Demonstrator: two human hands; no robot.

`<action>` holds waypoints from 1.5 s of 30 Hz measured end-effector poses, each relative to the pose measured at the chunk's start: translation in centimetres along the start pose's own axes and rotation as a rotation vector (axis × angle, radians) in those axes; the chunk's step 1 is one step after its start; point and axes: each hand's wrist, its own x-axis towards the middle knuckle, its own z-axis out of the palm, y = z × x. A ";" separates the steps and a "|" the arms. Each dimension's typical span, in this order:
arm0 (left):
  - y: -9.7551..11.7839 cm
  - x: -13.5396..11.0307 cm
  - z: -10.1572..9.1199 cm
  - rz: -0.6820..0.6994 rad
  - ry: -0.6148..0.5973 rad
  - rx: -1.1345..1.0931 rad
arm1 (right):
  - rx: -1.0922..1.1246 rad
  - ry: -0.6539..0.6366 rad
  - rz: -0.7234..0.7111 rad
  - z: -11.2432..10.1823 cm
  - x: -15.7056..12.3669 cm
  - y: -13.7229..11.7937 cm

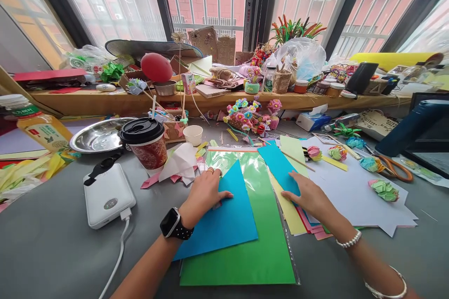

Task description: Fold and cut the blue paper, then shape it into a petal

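My left hand [203, 194], wearing a ring and a smartwatch, rests over a large blue paper sheet [233, 224] with a slanted top. Its thumb stretches over the sheet and the other fingers curl at the far edge. Something small and reddish shows under the palm; I cannot make it out. Below the blue sheet lies a green paper sheet [266, 247] in a clear plastic sleeve. To the right, my right hand [305, 194] grips a narrow blue paper strip [280, 166] between thumb and fingers, over a stack of coloured papers [293, 224].
A lidded coffee cup [147, 149], crumpled white paper [180, 163] and a white power bank [108, 196] with a cable stand left. Paper flowers [384, 190] lie on white paper [354, 205] at right, near orange-handled scissors [398, 170]. Behind, a crowded ledge [217, 103] runs along the window.
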 end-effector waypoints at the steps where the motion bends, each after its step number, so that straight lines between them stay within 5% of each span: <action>1: 0.0 0.0 0.1 0.000 0.006 -0.001 | -0.006 0.006 -0.024 0.1 0.0 -0.2; 9: 0.7 -0.3 0.1 0.007 0.061 -0.021 | -0.270 0.142 -0.130 0.5 -0.1 -2.9; 13: 1.1 -0.7 -0.4 0.024 0.098 -0.072 | -0.205 0.128 -0.102 -0.2 0.0 -3.2; 18: 1.3 -0.6 -0.7 0.043 0.122 -0.401 | 0.603 0.197 -0.004 -2.8 0.5 -4.1; 22: 1.5 -0.3 -1.0 0.030 0.043 -0.870 | 1.257 0.098 0.112 -3.3 1.4 -6.1; 28: 0.7 -0.3 -1.0 -0.133 0.129 -1.275 | 1.487 -0.040 0.014 -1.8 2.7 -7.8; 35: -0.5 -0.5 -0.6 -0.136 0.173 -1.169 | 1.318 0.044 0.050 -0.6 3.2 -6.9; 40: -1.0 -1.2 -1.4 -0.125 0.085 -0.575 | 1.219 0.359 0.353 -0.3 4.2 -3.1; 45: -0.9 -2.0 -2.0 -0.073 -0.090 -0.168 | 1.056 0.484 0.502 0.4 4.8 0.8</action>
